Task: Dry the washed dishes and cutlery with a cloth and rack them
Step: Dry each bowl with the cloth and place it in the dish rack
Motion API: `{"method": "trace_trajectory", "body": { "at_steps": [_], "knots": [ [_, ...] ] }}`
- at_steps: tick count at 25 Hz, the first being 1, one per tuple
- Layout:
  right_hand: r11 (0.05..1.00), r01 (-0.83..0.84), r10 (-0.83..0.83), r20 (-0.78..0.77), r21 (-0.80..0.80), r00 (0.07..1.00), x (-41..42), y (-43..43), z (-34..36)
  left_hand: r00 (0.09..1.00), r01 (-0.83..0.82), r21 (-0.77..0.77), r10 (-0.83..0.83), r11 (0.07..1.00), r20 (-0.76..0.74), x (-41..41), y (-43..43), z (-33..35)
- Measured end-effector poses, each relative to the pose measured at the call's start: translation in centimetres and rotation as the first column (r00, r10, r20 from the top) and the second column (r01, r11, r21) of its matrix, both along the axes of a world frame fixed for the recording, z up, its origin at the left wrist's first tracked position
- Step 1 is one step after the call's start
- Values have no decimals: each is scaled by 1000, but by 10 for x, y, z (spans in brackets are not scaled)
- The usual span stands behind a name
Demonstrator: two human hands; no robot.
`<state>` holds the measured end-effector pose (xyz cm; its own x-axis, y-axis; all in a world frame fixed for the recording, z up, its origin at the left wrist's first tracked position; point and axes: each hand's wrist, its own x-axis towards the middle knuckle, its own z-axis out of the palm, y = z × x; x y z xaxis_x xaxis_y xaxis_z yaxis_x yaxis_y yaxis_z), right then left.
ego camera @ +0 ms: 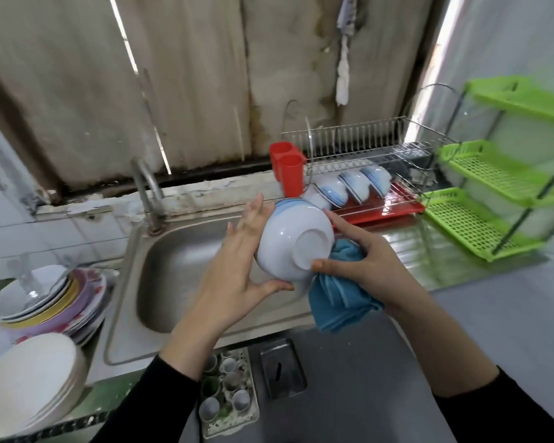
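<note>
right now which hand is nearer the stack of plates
Left. The left hand holds the bowl across the sink from the plates; the right hand, with the cloth, is beyond the bowl.

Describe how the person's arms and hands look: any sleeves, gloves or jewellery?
The left hand and the right hand are bare: no gloves, and no ring or watch shows. Each arm wears a plain black long sleeve, the left sleeve and the right sleeve, ending partway up the forearm and leaving the wrists uncovered. No markings are visible.
</note>
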<state>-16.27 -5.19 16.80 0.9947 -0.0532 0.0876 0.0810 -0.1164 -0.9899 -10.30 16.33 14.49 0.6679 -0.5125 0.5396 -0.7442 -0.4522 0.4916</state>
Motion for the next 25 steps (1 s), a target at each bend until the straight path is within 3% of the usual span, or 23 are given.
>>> {"method": "trace_trajectory", "body": {
  "at_steps": [3,8,15,21,25],
  "knots": [
    [969,27,-21,29,-247,999,7,-35,-1,999,40,-3,-40,999,1,25,-35,-4],
    [807,221,-204,93,-548,975,28,-79,-10,983,178,-59,-180,982,-25,74,-98,-14],
    [820,340,-313,137,-459,940,74,-121,-37,972,234,-103,-233,967,26,132,-153,-39],
    [854,344,-337,90,-389,937,102,-174,-55,961,261,-151,-271,954,-52,163,-206,-57],
    [889,289,-257,135,-354,957,116,-211,-59,959,213,-194,-243,958,-146,172,-246,-58]
  ]
}}
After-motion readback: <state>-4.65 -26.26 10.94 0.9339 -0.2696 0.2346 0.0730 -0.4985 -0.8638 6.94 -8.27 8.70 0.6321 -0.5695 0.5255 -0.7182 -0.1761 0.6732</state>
